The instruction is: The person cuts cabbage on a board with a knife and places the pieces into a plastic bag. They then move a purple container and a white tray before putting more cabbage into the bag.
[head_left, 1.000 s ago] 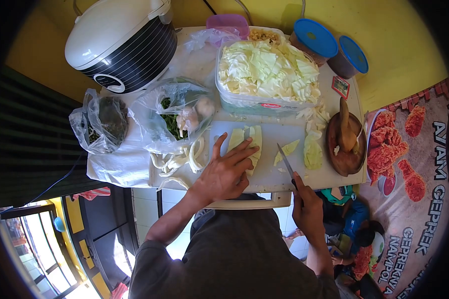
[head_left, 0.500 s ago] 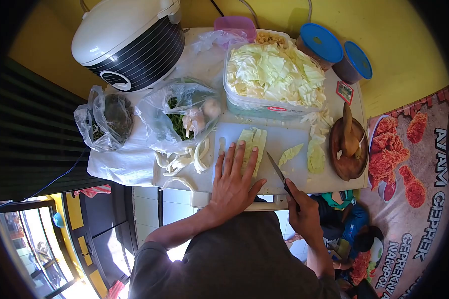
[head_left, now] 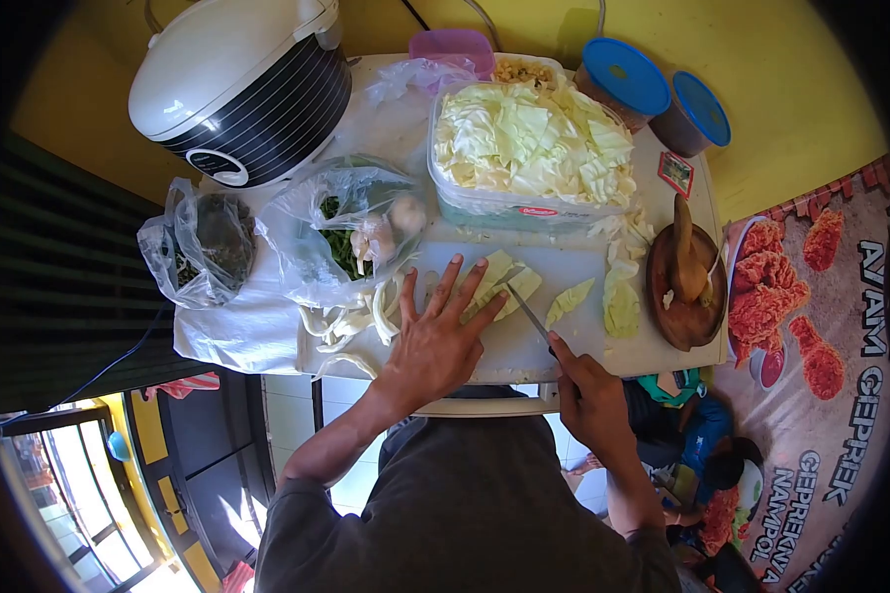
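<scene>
At frame centre, left hand (head_left: 433, 341) lies spread flat on cabbage leaves (head_left: 499, 282); right hand (head_left: 588, 395) grips knife (head_left: 526, 308); fingertips should stay clear of blade.

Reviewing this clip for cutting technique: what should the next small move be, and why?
Probably press the knife down through the cabbage stack: the right hand has its tip at the leaves, and the left hand lies flat on them, fingers beside the blade.
</scene>
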`<state>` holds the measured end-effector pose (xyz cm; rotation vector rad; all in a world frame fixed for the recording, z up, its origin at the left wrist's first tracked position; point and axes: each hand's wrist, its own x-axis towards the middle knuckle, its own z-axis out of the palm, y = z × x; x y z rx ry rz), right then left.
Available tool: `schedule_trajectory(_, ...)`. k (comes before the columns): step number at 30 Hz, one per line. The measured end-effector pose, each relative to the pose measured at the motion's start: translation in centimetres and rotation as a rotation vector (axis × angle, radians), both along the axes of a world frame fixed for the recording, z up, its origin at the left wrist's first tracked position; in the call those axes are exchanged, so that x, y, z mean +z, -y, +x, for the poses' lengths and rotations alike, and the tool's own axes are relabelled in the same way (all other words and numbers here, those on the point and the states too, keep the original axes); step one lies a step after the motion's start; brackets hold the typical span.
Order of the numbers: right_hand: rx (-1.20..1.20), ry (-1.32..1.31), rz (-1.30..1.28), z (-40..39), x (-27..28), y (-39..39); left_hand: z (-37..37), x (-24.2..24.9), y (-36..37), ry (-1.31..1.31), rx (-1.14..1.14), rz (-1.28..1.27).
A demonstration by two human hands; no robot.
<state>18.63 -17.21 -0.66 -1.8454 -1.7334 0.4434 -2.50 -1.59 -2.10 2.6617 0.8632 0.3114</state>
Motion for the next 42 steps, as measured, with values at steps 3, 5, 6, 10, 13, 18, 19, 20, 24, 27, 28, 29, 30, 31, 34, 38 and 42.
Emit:
schedule_trajectory(3, -0.001, 0.023, -0.028, 0.0, -0.2, -0.4, -0.1, -0.1, 0.1, 0.004, 0.013, 0.009)
schedule_trajectory(5, 0.002, 0.068, -0.037, -0.5, 0.1, -0.5, 0.0, -0.2, 0.2, 0.003, 0.022, 0.005)
schedule_trajectory(6, 0.003, 0.089, -0.043, -0.9, 0.3, -0.4, 0.0, -0.2, 0.3, 0.003, 0.029, 0.003)
schedule_trajectory(10, -0.023, 0.144, -0.118, -2.4, 0.5, 0.0, 0.1, -0.2, 0.3, 0.026, 0.042, 0.005)
schedule_trajectory(13, -0.026, 0.129, -0.144, -2.1, 0.6, 0.4, 0.1, -0.2, 0.0, 0.029, 0.036, 0.023)
schedule_trajectory(18, -0.046, 0.084, -0.103, -2.1, -0.4, 1.1, 0.0, -0.2, -0.2, 0.028, 0.028, 0.027)
schedule_trajectory(19, -0.055, 0.068, -0.09, -2.2, -0.5, 0.9, 0.0, -0.2, -0.3, 0.027, 0.026, 0.026)
schedule_trajectory(20, -0.063, 0.051, -0.08, -2.3, -0.5, 0.7, -0.1, -0.2, -0.1, 0.025, 0.024, 0.023)
schedule_trajectory(24, -0.143, 0.062, -0.033, -2.0, -1.0, 0.4, -0.1, -0.1, -0.2, 0.041, 0.024, 0.011)
schedule_trajectory(27, -0.165, 0.049, -0.033, -1.7, -0.5, 0.3, -0.1, -0.1, 0.0, 0.043, 0.026, 0.016)
schedule_trajectory(28, -0.163, 0.035, -0.019, -1.8, -0.5, 0.3, -0.1, -0.1, 0.1, 0.042, 0.027, 0.024)
schedule_trajectory(29, -0.16, 0.021, -0.004, -2.1, -0.4, 0.3, 0.0, -0.1, 0.1, 0.041, 0.029, 0.032)
schedule_trajectory(30, -0.158, 0.007, 0.011, -2.2, -0.3, 0.2, 0.0, -0.1, 0.1, 0.038, 0.029, 0.035)
schedule_trajectory(31, -0.155, -0.004, 0.024, -2.3, -0.4, 0.0, -0.1, -0.2, 0.1, 0.035, 0.029, 0.038)
schedule_trajectory(34, -0.157, -0.011, 0.05, -2.2, -1.2, -1.5, -0.1, 0.1, 0.4, 0.057, 0.033, 0.035)
schedule_trajectory(38, -0.19, 0.035, 0.013, -2.1, -1.3, -2.3, -0.7, 0.0, 0.8, 0.041, 0.028, -0.022)
schedule_trajectory(42, -0.225, 0.022, -0.056, -2.2, -0.5, -1.4, -0.5, -0.1, 0.8, 0.075, 0.1, -0.042)
